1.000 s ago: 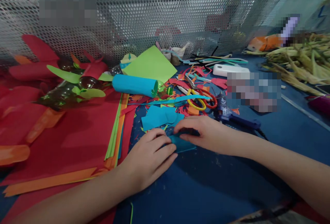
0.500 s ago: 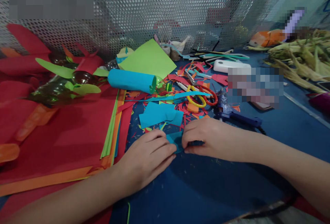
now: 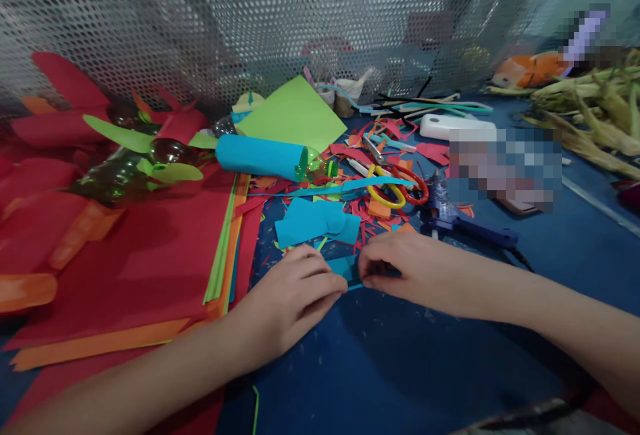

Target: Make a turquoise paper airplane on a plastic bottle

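A small piece of blue paper (image 3: 345, 268) lies low over the table between my two hands. My left hand (image 3: 300, 295) has its fingers closed on the paper's left end. At the right end, the fingers and thumb of my right hand (image 3: 395, 265) pinch it, and its lower edge shows as a thin bright fold. Just beyond my fingers rest more cut blue paper pieces (image 3: 313, 221). Behind those are a green bottle wrapped in blue paper (image 3: 263, 157), a long blue paper strip (image 3: 345, 186) and scissors with yellow and red handles (image 3: 390, 188).
Red paper sheets (image 3: 150, 255) and bottles with paper fins (image 3: 170, 148) cover the left side. To the right are a blue glue gun (image 3: 465, 227), a white device (image 3: 457, 127) and dried husks (image 3: 595, 108). A perforated metal panel (image 3: 275, 21) stands behind.
The view has shifted slightly, so everything sits a little further right. Both hands keep hold of the blue paper, whose lower edge now shows as a narrow fold.
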Tool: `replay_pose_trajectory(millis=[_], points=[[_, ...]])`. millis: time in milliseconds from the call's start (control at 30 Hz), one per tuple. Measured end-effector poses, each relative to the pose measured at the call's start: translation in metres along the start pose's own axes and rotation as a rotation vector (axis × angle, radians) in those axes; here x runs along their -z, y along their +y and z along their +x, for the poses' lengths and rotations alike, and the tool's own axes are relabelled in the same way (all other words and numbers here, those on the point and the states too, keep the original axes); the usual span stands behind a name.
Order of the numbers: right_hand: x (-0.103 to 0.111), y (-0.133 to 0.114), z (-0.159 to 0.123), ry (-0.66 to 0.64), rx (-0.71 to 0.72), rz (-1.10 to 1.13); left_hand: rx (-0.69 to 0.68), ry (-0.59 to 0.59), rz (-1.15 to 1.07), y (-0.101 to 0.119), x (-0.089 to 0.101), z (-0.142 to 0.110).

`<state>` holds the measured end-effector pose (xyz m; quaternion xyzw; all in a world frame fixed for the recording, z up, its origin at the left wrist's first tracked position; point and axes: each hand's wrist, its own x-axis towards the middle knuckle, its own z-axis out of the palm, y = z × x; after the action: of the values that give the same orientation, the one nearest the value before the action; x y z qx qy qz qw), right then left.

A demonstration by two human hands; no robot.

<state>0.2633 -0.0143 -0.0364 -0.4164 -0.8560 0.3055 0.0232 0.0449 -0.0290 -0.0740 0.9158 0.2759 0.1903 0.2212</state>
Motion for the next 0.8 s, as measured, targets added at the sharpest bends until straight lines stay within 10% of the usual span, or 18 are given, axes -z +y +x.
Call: replay_pose_trajectory(millis=[433,800], points=[[0.0007,0.0040,0.0000,0.008,0.004,0.095,-0.030,-0.024,0.054,-0.0033,0.0021,-0.0010],[-0.0078,-0.0028,-0.0025,0.060,0.287,-0.315,-0.104,0.019,0.170,-0.0007,-0.0012,-0.0023]])
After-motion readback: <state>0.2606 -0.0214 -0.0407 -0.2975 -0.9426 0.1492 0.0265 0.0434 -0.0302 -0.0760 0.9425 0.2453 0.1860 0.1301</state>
